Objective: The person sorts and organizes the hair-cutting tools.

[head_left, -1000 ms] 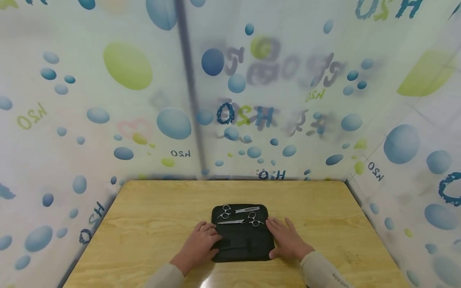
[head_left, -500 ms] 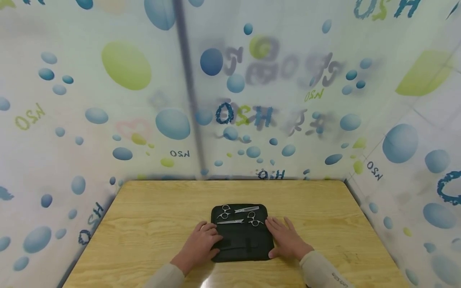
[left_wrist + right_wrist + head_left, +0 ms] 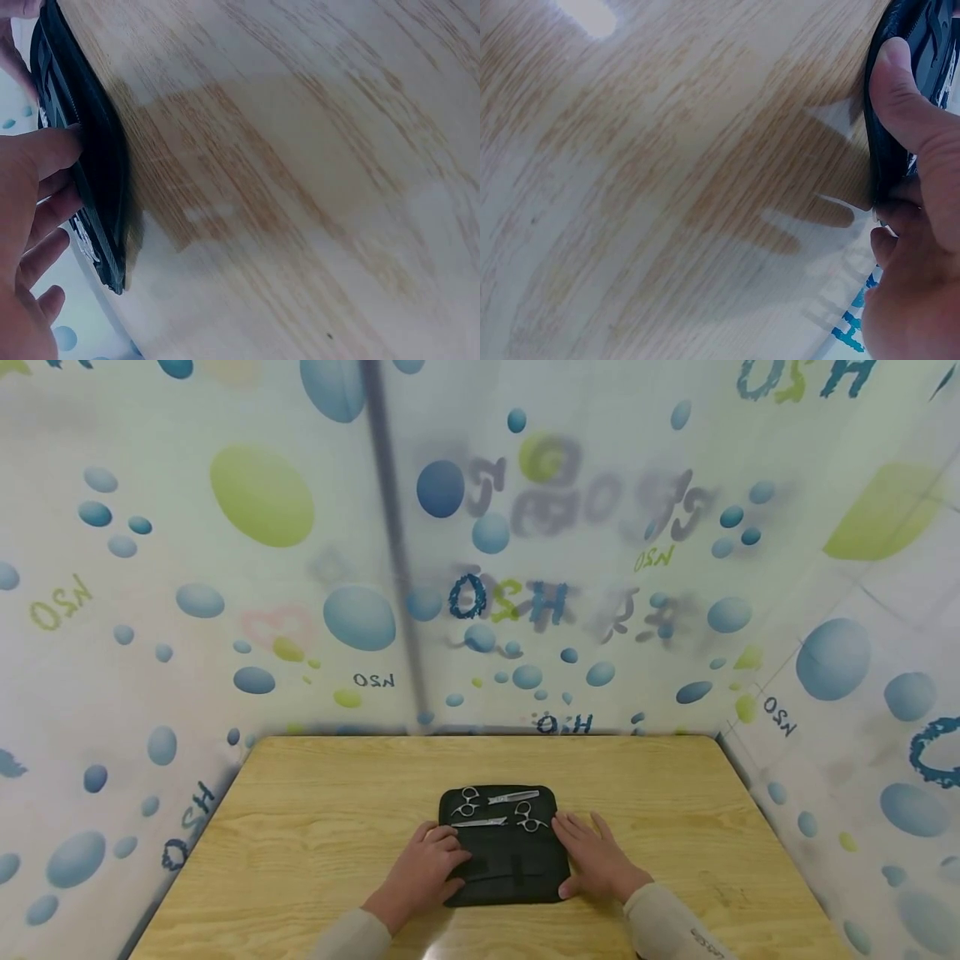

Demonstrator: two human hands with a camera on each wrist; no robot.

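A black zip case (image 3: 498,847) lies flat on the table. In its upper half sit two pairs of silver hairdressing scissors: thinning scissors (image 3: 514,796) at the top with a toothed blade, and cutting scissors (image 3: 480,822) below, pointing left. My left hand (image 3: 426,867) rests over the case's left edge; in the left wrist view its fingertips touch the face beside the zip (image 3: 75,109). At the right edge, my right hand (image 3: 596,860) lies with relaxed fingers along the side. Its thumb (image 3: 896,67) presses the near corner in the right wrist view.
The light wooden table (image 3: 330,793) runs back to a wall sheet (image 3: 300,568) printed with blue and green bubbles and mirrored lettering. Similar sheets close in the left and right sides. A dark pole shape (image 3: 393,527) shows at the back.
My left hand has shifted slightly right, its fingers and thumb reaching a little further over the case. The right hand, the case and the scissors stay in place.
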